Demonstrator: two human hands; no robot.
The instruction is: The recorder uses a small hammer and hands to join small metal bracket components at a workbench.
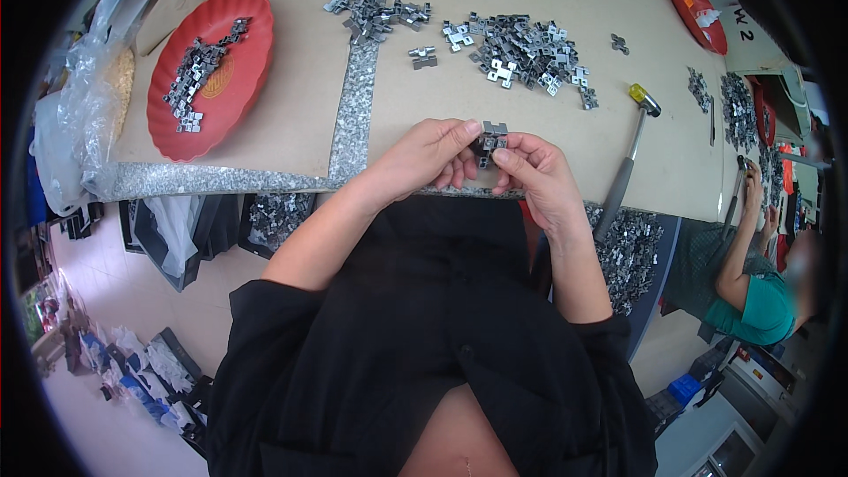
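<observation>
Between my two hands, just above the table's near edge, is a small grey metal bracket-like part [493,143] with tabs and holes. My left hand [435,152] pinches it from the left, thumb on top. On its other side my right hand [533,170] grips it between thumb and fingers. Whether it is one piece or several fitted together I cannot make out. Beyond my hands lies a heap of similar metal parts [523,51], with a pair of loose ones [423,57] to its left. A hammer [632,150] with a yellow-and-black head and dark grip rests right of my hand.
A red scalloped tray [252,79] holding metal parts sits at left, near clear plastic bags [84,115]. More parts [375,13] lie beyond a speckled strip [353,115]. Below the edge stand bins of parts [629,256]. A co-worker in a green sleeve [761,309] works at right.
</observation>
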